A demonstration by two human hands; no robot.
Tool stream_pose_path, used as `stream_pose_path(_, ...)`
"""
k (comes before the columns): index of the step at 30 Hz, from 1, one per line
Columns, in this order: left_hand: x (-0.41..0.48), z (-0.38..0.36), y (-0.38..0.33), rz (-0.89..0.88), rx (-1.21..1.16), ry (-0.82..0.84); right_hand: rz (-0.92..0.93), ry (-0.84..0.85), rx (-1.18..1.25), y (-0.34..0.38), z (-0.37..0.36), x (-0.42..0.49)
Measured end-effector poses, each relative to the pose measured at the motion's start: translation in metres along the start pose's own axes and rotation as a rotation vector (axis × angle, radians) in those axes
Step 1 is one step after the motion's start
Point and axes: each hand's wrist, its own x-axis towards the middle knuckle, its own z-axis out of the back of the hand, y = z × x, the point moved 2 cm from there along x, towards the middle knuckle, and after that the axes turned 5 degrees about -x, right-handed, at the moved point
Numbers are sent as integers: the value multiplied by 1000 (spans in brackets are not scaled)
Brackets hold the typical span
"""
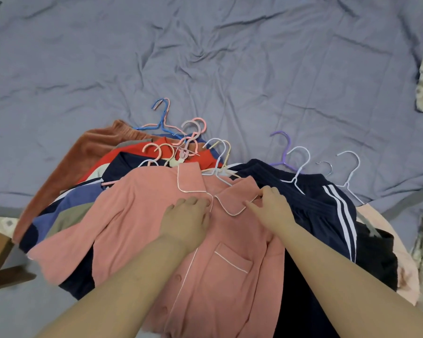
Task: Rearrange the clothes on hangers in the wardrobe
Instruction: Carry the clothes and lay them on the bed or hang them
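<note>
Pink shirt (137, 215) soft matt fleece w/ white piping; bedsheet (230, 57) wrinkled matt cloth; hangers (298, 164) coated wire.

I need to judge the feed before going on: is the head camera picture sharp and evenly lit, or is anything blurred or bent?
Head view: soft, even light, no glare; the pink shirt and hangers are fairly sharp; both forearms look stretched near the bottom edge; the wooden piece at the left edge is blurry.

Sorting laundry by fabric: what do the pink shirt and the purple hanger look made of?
The pink shirt looks like soft, matte brushed fabric, perhaps fleece or flannel, with a fuzzy surface and white piping. The purple hanger seems thin wire with a smooth coloured coating, likely plastic-coated metal.
</note>
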Motion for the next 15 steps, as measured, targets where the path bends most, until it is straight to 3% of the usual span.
stream_pose_path(10, -1, -34, -4, 104, -280, -4, -46, 48, 66, -2, -13, 7)
stream_pose_path(15, -1, -34, -11, 319, -796, -40, -115, 44, 374, -10, -6, 8)
